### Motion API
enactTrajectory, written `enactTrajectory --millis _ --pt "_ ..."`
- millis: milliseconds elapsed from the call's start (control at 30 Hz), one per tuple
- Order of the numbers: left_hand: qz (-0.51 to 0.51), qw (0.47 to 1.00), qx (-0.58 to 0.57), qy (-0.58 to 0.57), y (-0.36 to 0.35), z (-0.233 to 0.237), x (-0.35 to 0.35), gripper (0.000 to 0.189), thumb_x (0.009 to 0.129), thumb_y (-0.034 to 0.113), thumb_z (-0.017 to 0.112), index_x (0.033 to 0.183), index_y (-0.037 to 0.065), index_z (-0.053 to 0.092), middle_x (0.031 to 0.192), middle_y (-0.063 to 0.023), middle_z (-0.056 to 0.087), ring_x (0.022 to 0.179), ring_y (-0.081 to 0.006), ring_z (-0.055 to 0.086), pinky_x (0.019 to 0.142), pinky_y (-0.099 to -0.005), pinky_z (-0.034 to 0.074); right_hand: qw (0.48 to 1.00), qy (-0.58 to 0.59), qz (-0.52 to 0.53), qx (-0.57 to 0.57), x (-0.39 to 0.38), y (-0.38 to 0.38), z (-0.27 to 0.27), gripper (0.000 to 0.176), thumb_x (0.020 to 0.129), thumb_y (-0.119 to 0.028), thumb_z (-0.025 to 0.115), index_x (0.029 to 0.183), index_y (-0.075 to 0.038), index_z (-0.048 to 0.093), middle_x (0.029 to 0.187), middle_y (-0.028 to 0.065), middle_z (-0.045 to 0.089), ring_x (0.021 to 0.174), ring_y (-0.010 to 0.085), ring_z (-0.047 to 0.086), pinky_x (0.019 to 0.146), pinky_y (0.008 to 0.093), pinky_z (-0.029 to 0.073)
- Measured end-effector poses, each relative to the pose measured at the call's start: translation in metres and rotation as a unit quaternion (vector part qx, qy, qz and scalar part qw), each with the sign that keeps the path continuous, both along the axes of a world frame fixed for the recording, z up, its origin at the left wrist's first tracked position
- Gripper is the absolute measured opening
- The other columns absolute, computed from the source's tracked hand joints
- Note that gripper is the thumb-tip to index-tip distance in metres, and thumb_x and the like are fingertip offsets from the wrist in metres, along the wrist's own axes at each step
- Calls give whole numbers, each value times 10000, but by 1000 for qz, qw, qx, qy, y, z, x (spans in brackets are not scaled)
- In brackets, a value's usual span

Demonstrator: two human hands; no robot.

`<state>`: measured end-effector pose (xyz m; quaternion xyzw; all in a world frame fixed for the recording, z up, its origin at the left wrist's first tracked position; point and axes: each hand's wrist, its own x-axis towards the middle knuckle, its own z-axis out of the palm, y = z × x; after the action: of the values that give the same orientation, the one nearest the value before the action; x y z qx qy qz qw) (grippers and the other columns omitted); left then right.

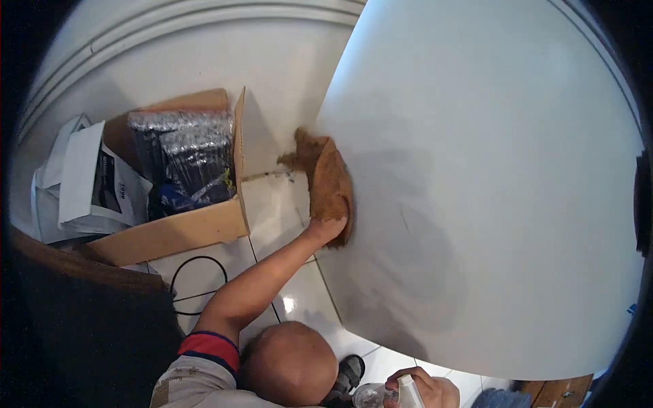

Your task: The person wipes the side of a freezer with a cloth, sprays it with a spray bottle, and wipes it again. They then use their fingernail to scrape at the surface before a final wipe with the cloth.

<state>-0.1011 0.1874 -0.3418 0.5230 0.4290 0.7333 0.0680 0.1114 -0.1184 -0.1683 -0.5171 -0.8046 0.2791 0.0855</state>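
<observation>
My left hand point(331, 230) is mostly covered by a brown fuzzy cloth point(328, 178), which it presses against the left edge of a large smooth white panel point(517, 177). Only the wrist and part of the hand show; the fingers are hidden in the cloth. A ragged end of the cloth hangs out past the panel's edge. Low in the view, my right hand point(435, 393) is wrapped round a spray bottle point(371, 395) with a clear body and a white trigger head. The bottle is partly cut off by the frame's lower edge.
On the left, an open cardboard box point(170, 234) holds plastic-wrapped dark packages point(197, 156) and a white printed package point(102, 183). A black cable point(175, 272) loops on the white tiled floor point(299, 292). My bent knee point(292, 360) and sandal point(350, 372) are below the panel.
</observation>
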Motion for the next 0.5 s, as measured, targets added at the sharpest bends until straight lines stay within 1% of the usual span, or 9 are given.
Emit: enactTrajectory --millis 133,167,200,233,300,367,400,467,500 --pt "85 989 -72 100 51 -9 -40 483 976 173 378 1407 -44 342 1413 -264 388 1312 -403 361 1114 -426 278 998 23 21 45 5 12 1 397 721 -264 660 1034 -28 598 1010 187 597 892 360 608 756 421 508" --pt "4 979 -194 68 47 -14 -43 484 979 173 367 1411 -44 334 1430 -254 370 1333 -397 331 1127 -430 248 994 98 1 58 1 14 0 376 727 -245 657 1030 -28 602 1004 184 597 890 360 608 760 410 508" --pt "-73 951 -300 37 49 -8 -47 486 981 174 357 1415 -44 327 1447 -244 352 1354 -391 301 1141 -433 218 994 101 -21 34 1 16 6 345 735 -236 650 1027 -56 614 996 157 607 900 347 613 773 403 505" --pt "63 974 -170 138 57 -18 -45 463 975 168 358 1383 -50 372 1424 -245 384 1329 -401 326 1129 -451 231 996 66 -47 22 3 15 8 333 736 -240 652 1022 -73 619 1002 137 614 900 335 618 777 398 503" --pt "91 976 -114 163 34 -28 -26 436 970 159 363 1350 -50 411 1392 -248 418 1295 -410 360 1107 -457 263 996 47 -67 18 8 14 2 322 736 -243 654 1018 -90 625 1008 117 621 901 322 623 781 393 501" --pt "96 975 -51 192 35 -15 -38 399 953 130 386 1291 -68 464 1321 -262 471 1227 -409 426 1077 -460 310 995 19 13 96 16 18 -8 313 738 -249 659 1017 -110 628 1013 86 631 892 301 629 779 393 499" --pt "99 975 -55 191 45 -11 -49 399 953 130 386 1291 -68 464 1321 -262 471 1227 -409 426 1077 -460 310 995 18 18 92 15 21 -8 313 738 -249 659 1017 -110 628 1013 86 631 892 301 629 779 393 499" --pt "107 878 -305 353 58 -17 -57 396 944 130 403 1275 -76 468 1307 -259 470 1236 -386 425 1072 -447 315 996 60 -12 70 12 19 -1 306 738 -253 665 1003 -104 632 1013 92 634 889 302 629 773 391 499" --pt "90 976 -99 171 69 -39 -52 370 940 169 430 1202 -74 527 1219 -218 544 1194 -337 473 1039 -418 353 997 61 -35 31 13 18 -3 296 740 -261 668 987 -100 636 1017 101 628 897 315 623 768 393 498"
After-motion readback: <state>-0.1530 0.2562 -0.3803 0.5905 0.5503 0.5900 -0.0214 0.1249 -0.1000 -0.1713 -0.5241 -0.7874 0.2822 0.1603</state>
